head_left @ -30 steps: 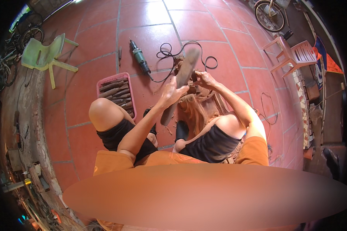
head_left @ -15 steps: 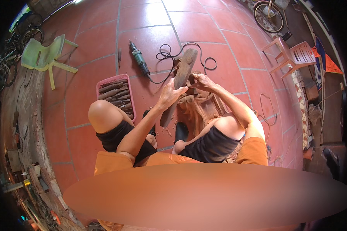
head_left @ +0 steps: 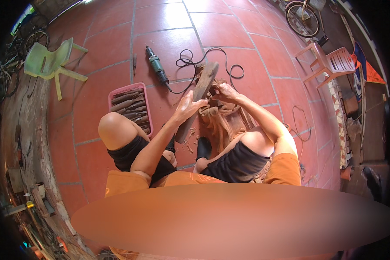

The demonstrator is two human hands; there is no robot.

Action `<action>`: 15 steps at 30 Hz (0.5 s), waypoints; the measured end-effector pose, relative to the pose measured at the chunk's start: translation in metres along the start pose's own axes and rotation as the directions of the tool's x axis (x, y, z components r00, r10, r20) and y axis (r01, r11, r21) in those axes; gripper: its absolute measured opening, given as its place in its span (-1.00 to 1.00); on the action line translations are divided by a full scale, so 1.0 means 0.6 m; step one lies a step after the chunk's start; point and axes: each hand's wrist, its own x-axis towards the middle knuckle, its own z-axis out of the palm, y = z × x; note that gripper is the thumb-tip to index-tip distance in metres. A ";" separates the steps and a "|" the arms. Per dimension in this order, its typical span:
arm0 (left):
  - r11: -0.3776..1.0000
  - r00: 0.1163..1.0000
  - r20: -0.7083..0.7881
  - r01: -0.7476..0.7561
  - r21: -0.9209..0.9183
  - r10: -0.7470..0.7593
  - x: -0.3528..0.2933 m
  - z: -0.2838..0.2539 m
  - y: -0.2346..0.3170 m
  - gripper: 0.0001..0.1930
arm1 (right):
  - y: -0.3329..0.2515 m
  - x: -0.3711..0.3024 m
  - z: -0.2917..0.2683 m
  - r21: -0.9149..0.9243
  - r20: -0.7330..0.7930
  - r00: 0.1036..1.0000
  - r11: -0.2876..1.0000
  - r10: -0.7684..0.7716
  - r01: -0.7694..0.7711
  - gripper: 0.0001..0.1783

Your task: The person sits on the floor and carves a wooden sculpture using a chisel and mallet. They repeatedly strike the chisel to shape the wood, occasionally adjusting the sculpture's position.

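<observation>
My left hand (head_left: 188, 107) is wrapped round a long, flat-sided brown wooden bar (head_left: 202, 88), held aslant with its far end pointing up and right. Close by on the right, my right hand (head_left: 225, 92) is closed near the top of a carved reddish-brown wooden piece (head_left: 221, 123). What its fingers grip is small, dark and partly covered, so I cannot make it out. The carved piece stands on the floor between my legs, and the bar crosses in front of its left side.
A pink basket (head_left: 147, 104) of dark wooden-handled tools (head_left: 128, 104) lies left. Beyond are a green power tool (head_left: 157, 67) and its looping black cord (head_left: 223, 54). Wood shavings (head_left: 188, 145) litter the tiles. A green chair (head_left: 52, 60) and a pink chair (head_left: 329, 60) stand at the sides.
The far end of the wooden bar has come down and nearer to me in my left hand. My right hand has shifted slightly by the carved piece, still closed.
</observation>
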 end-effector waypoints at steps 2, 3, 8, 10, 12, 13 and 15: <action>0.995 0.991 -0.104 -0.079 0.056 0.084 0.007 0.003 -0.010 -0.39 | -0.002 0.005 -0.004 -0.067 0.063 0.997 0.997 0.046 -0.042 -0.41; 0.997 0.990 -0.122 -0.073 0.030 0.076 0.010 0.006 -0.015 -0.36 | -0.003 0.006 -0.005 -0.115 0.089 0.993 0.991 0.073 -0.062 -0.42; 0.970 0.976 -0.123 -0.153 0.187 0.178 0.008 0.014 -0.032 -0.47 | -0.003 0.005 -0.005 0.001 0.010 1.000 1.000 -0.009 0.009 -0.51; 0.995 0.999 -0.036 -0.035 -0.092 0.032 0.005 0.004 -0.031 -0.48 | -0.002 0.005 -0.004 0.023 -0.008 1.000 1.000 -0.017 0.018 -0.50; 0.981 0.998 -0.011 0.053 -0.186 -0.056 0.001 -0.003 -0.025 -0.49 | -0.001 0.006 -0.004 -0.012 0.023 0.999 1.000 -0.027 0.027 -0.51; 0.987 0.999 -0.047 0.019 -0.159 -0.027 0.001 -0.006 -0.020 -0.50 | 0.000 0.006 -0.005 -0.046 0.036 0.999 0.999 -0.012 0.014 -0.51; 0.989 0.988 -0.133 -0.095 -0.116 0.080 0.000 -0.008 -0.008 -0.50 | 0.000 0.005 -0.005 -0.022 0.017 0.999 0.999 -0.034 0.034 -0.52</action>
